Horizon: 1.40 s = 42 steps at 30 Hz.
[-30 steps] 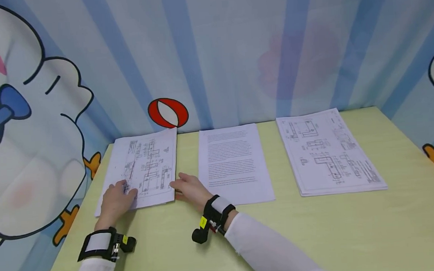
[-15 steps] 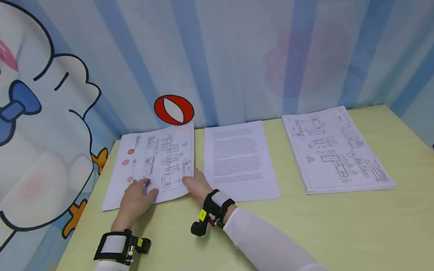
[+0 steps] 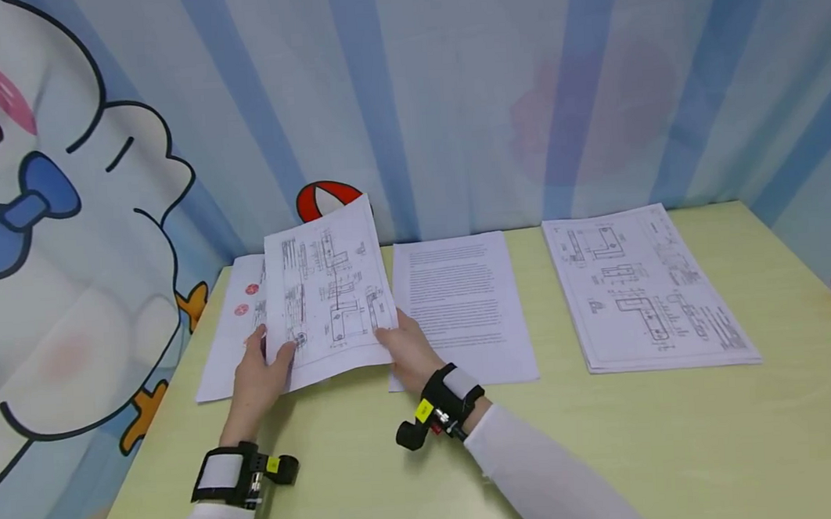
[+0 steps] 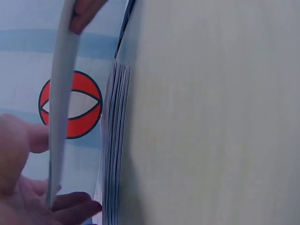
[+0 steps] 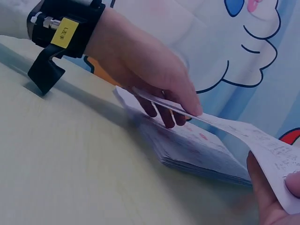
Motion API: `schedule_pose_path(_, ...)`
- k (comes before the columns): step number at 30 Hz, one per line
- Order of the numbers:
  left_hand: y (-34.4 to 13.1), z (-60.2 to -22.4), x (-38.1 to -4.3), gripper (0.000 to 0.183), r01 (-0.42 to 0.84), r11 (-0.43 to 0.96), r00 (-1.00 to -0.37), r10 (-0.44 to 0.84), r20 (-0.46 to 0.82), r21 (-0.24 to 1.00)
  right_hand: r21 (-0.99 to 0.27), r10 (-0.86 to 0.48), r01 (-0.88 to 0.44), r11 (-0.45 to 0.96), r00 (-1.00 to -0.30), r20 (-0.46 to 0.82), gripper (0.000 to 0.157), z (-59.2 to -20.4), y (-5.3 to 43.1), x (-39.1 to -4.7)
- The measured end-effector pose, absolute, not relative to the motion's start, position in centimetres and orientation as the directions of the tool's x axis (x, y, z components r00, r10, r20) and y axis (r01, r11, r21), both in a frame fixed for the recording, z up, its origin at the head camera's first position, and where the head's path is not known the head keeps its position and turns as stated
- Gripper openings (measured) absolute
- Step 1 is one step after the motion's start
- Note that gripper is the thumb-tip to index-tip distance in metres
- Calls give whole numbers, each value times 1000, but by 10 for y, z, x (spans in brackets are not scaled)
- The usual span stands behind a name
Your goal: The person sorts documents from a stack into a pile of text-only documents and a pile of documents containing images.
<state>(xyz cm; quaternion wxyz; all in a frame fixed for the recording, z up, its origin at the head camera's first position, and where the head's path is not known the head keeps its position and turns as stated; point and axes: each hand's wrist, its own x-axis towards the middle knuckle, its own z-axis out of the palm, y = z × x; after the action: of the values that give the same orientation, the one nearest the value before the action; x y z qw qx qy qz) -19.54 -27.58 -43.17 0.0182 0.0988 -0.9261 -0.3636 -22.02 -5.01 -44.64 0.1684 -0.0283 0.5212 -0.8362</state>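
A thin set of drawing sheets [image 3: 329, 295], printed with technical parts, is raised at a tilt in the head view. My left hand [image 3: 258, 377] holds its near left side, thumb above and fingers below. At the near right corner my right hand [image 3: 415, 352] pinches the sheets, its thumb [image 5: 294, 183] on top. Below and to the left lies a stack of papers [image 3: 230, 355] with red round stamps, partly covered by the raised sheets. In the left wrist view, the stack's layered edge [image 4: 115, 145] stands apart from the held sheets [image 4: 61, 103].
A page of printed text [image 3: 460, 296] lies in the middle of the pale yellow table [image 3: 566, 447]. Farther right is another pile of drawings [image 3: 643, 294]. A striped blue curtain [image 3: 471, 108] with cartoon figures hangs behind the table.
Both hands have moved right, lifting the drawing sheets off the left stack and tilting them up. The stamped page beneath has come into view. The camera's view has shifted slightly.
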Motion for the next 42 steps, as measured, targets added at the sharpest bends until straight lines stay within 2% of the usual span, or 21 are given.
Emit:
schedule_pose_path(4, -260, -428, -198, 73, -181, 549, -975, -211, -74, 816, -894, -331, 224, -389, -939, -91, 42, -436, -22, -223)
schedule_pose_path(8, -237, -420, -199, 57, -194, 348, -974, -178, -138, 917, -912, -339, 201, -358, -938, -74, 44, -428, 3, -225)
schedule_pose_path(12, -216, -413, -200, 45, -135, 210, -989, -92, -118, 968, -926, -311, 181, -330, -948, -75, 45, -424, 25, -224)
schedule_pose_path(20, -176, -405, -199, 48, 1, 205, -995, 97, -20, 979, -951, -259, 156, -265, -962, -85, 41, -416, 80, -219)
schedule_pose_path(25, -150, -402, -202, 47, 56, 222, -980, 196, 12, 973, -994, -165, 100, -40, -982, -92, 38, -408, 119, -219)
schedule_pose_path(29, -127, -401, -205, 45, 70, 196, -970, 243, 21, 978, -990, -129, 73, 120, -988, -88, 41, -400, 149, -217)
schedule_pose_path(34, -93, -400, -207, 44, 82, 139, -955, 294, 38, 987, -967, -74, 43, 250, -995, -64, 45, -390, 182, -213)
schedule_pose_path(42, -38, -407, -210, 45, -9, 157, -927, 370, -67, 988, -903, 57, 72, 424, -997, -53, 53, -396, 244, -215)
